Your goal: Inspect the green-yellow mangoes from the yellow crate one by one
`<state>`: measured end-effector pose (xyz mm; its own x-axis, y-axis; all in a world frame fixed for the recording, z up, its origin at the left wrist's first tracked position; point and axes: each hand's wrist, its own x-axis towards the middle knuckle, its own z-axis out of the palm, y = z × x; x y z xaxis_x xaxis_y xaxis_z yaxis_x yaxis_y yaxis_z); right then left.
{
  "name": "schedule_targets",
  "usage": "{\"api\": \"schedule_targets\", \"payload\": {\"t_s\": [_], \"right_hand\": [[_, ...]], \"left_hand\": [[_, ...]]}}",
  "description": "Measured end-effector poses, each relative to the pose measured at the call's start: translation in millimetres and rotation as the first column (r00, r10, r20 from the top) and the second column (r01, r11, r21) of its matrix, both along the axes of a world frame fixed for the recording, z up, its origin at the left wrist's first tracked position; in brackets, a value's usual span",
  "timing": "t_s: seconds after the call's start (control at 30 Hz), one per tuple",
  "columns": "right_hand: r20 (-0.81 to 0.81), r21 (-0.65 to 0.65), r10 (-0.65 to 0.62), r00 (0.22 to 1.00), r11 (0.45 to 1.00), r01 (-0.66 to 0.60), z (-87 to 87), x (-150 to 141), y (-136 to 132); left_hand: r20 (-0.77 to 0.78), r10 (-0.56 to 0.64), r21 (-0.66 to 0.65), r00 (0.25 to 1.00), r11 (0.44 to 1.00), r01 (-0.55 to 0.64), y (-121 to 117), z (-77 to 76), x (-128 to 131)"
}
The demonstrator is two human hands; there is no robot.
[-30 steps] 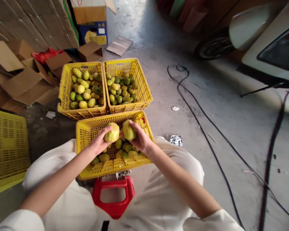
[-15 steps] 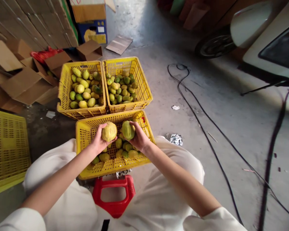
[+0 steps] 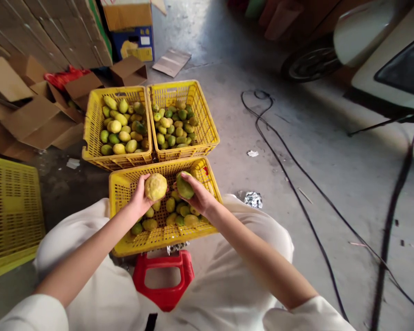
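In my left hand is a round yellow fruit, seemingly a papaya, with faint ribs and blemished skin. My right hand grips a green papaya, its thumb lying across the top. Both hands are raised over the near yellow crate, the two fruits a small gap apart. Several green and yellow papayas lie in that crate, some hidden by my hands.
Two yellow crates of similar fruit, left and right, stand just beyond. A red stool-like frame sits between my knees. Another crate and cardboard boxes are at left; black cables and a parked scooter at right.
The fruit in my right hand has turned, showing a greener side, and my thumb now lies over it. The yellow fruit in my left hand has rotated slightly.
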<state>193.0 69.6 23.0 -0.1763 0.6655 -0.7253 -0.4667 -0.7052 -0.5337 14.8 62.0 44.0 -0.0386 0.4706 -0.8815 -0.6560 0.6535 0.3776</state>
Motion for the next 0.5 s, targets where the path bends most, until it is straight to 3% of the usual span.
{"api": "schedule_targets", "payload": {"t_s": [0.2, 0.4, 0.5], "right_hand": [[-0.023, 0.013, 0.146, 0.989, 0.989, -0.146, -19.2, 1.4, -4.3], [0.015, -0.094, 0.152, 0.988, 0.984, -0.150, -7.1, 6.1, -0.1], [0.051, -0.028, 0.196, 0.979, 0.980, -0.195, -3.3, 7.0, -0.8]], "left_hand": [[-0.018, 0.006, -0.083, 1.000, 0.997, -0.007, -4.0, 2.3, 8.2], [0.035, 0.040, -0.046, 0.999, 0.998, -0.038, -1.6, 4.4, 8.1], [0.037, 0.003, -0.014, 0.999, 1.000, -0.002, -3.1, 0.5, 6.8]]}}
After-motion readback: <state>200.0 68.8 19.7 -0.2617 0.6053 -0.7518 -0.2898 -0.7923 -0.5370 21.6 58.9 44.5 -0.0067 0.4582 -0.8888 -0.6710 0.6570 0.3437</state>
